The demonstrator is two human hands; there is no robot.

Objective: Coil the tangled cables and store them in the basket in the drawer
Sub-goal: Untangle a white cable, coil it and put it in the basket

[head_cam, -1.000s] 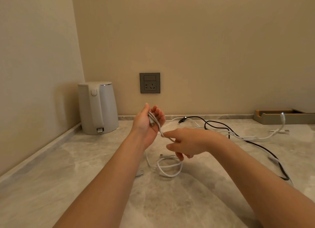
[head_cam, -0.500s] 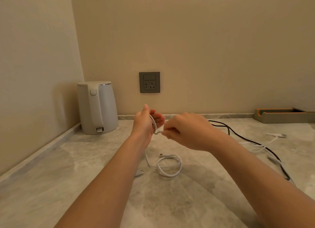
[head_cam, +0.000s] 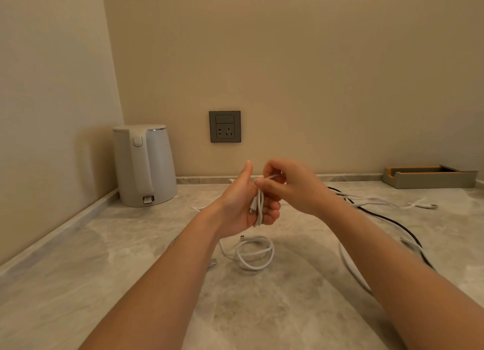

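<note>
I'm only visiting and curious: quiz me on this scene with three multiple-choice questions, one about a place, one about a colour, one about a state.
1. Where does the kettle stand? A. the far-left back corner of the counter B. its right edge C. its near edge
2. What colour is the cable across the left hand? A. black B. white C. red
3. What is the right hand doing? A. lying flat B. pinching that cable C. hanging empty

Answers: 1 A, it stands far left at the back. 2 B, white loops lie over the palm. 3 B, it grips a strand above the left palm.
</note>
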